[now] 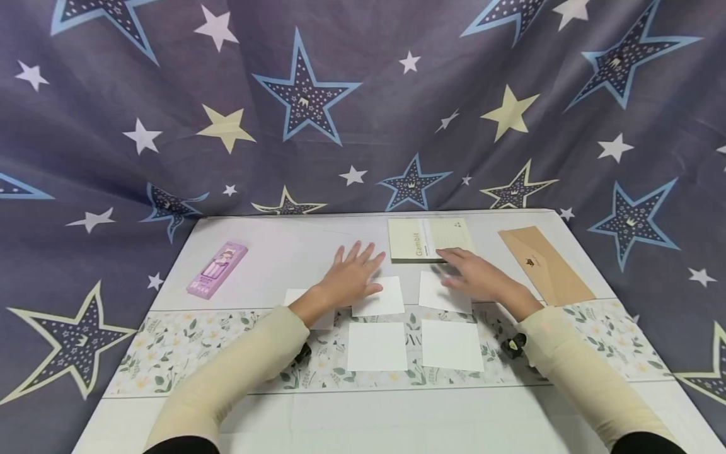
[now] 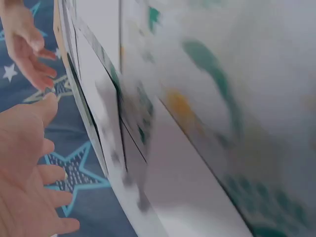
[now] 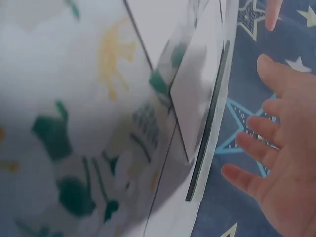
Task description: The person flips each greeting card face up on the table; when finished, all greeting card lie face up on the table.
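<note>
Several square white sheets of paper lie in two rows on the table, among them a front middle sheet (image 1: 377, 347), a front right sheet (image 1: 452, 345) and a back right sheet (image 1: 442, 295). My left hand (image 1: 347, 280) hovers over the back row with its fingers spread and nothing in it, partly covering a left sheet (image 1: 295, 295). Over the back right sheet, my right hand (image 1: 476, 274) reaches inward, fingers extended and holding nothing. Its fingertips are near the front edge of a pale green notebook (image 1: 405, 239). Both wrist views show empty palms above the table.
A pink-purple box (image 1: 217, 270) lies at the back left. On the right rests a brown kraft envelope (image 1: 544, 265). A floral strip (image 1: 187, 353) crosses the white table, and a star-patterned cloth (image 1: 363, 164) hangs behind it.
</note>
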Demonstrator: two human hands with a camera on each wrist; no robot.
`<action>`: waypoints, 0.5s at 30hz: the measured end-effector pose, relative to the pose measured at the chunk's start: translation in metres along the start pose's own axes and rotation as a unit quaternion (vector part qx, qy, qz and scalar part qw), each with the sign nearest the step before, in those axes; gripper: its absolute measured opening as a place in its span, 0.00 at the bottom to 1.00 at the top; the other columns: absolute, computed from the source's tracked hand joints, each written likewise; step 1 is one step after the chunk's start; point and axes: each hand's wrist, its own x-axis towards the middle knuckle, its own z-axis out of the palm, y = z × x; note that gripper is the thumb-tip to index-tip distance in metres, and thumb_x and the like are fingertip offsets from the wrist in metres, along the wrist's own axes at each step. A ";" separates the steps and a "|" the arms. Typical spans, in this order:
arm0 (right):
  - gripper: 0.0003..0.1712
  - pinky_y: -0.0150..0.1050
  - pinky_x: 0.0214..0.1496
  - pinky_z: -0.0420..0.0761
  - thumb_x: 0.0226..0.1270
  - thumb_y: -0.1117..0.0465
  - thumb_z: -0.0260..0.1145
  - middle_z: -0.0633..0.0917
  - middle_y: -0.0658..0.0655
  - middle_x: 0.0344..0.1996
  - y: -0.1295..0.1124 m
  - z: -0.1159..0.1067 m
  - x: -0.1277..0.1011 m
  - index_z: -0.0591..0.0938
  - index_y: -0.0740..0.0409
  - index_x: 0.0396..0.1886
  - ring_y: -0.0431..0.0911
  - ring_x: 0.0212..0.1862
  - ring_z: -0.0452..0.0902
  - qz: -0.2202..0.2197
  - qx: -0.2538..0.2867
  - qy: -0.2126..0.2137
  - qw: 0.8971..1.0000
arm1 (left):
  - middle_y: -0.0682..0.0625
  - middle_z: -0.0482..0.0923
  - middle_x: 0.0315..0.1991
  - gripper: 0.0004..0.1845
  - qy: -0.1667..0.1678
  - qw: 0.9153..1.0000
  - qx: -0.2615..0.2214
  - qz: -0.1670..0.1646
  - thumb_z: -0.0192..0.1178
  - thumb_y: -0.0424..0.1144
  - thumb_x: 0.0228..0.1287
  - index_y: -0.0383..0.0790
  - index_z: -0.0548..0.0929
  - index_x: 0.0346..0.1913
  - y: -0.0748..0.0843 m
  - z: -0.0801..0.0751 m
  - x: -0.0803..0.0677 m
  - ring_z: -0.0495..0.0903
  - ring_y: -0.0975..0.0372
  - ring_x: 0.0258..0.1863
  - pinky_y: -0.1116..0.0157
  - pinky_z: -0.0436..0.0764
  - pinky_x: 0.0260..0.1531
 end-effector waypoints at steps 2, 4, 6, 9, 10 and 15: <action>0.40 0.58 0.66 0.67 0.68 0.47 0.61 0.65 0.63 0.69 0.004 -0.002 -0.002 0.58 0.53 0.75 0.60 0.68 0.64 0.009 0.006 0.007 1.000 | 0.46 0.52 0.76 0.37 0.007 1.000 0.003 0.021 0.50 0.61 0.68 0.54 0.55 0.75 0.006 -0.001 0.005 0.48 0.47 0.76 0.39 0.48 0.70; 0.38 0.58 0.64 0.69 0.68 0.48 0.61 0.68 0.64 0.67 0.007 -0.003 -0.004 0.60 0.55 0.74 0.60 0.66 0.67 0.015 0.005 0.013 1.000 | 0.48 0.57 0.75 0.35 0.013 0.999 0.014 0.039 0.50 0.61 0.68 0.54 0.58 0.74 0.012 -0.001 0.011 0.54 0.49 0.75 0.41 0.52 0.70; 0.37 0.57 0.62 0.71 0.68 0.50 0.61 0.71 0.65 0.63 0.011 -0.003 -0.007 0.63 0.58 0.72 0.59 0.63 0.70 0.012 0.002 0.018 1.000 | 0.50 0.61 0.73 0.34 0.015 0.998 0.022 0.051 0.51 0.60 0.68 0.55 0.61 0.73 0.018 -0.002 0.015 0.58 0.51 0.73 0.43 0.56 0.70; 0.34 0.55 0.59 0.73 0.68 0.51 0.62 0.75 0.65 0.58 0.017 0.000 -0.012 0.67 0.60 0.70 0.57 0.58 0.73 0.009 -0.006 0.017 1.000 | 0.52 0.64 0.71 0.32 0.011 0.997 0.038 0.067 0.52 0.60 0.67 0.55 0.65 0.71 0.029 -0.001 0.021 0.63 0.53 0.71 0.45 0.60 0.69; 0.34 0.54 0.59 0.74 0.68 0.51 0.62 0.75 0.65 0.57 0.019 0.001 -0.014 0.67 0.61 0.69 0.57 0.57 0.74 0.010 -0.010 0.015 1.000 | 0.51 0.65 0.71 0.31 0.009 0.997 0.037 0.073 0.52 0.60 0.67 0.55 0.66 0.71 0.033 -0.001 0.023 0.63 0.54 0.71 0.46 0.61 0.69; 0.31 0.53 0.56 0.75 0.68 0.53 0.62 0.77 0.65 0.54 0.029 0.007 -0.026 0.70 0.63 0.66 0.56 0.55 0.74 0.017 -0.025 0.001 1.000 | 0.50 0.67 0.69 0.30 -0.005 0.994 0.036 0.103 0.52 0.59 0.67 0.53 0.68 0.69 0.053 0.003 0.028 0.65 0.54 0.70 0.49 0.63 0.69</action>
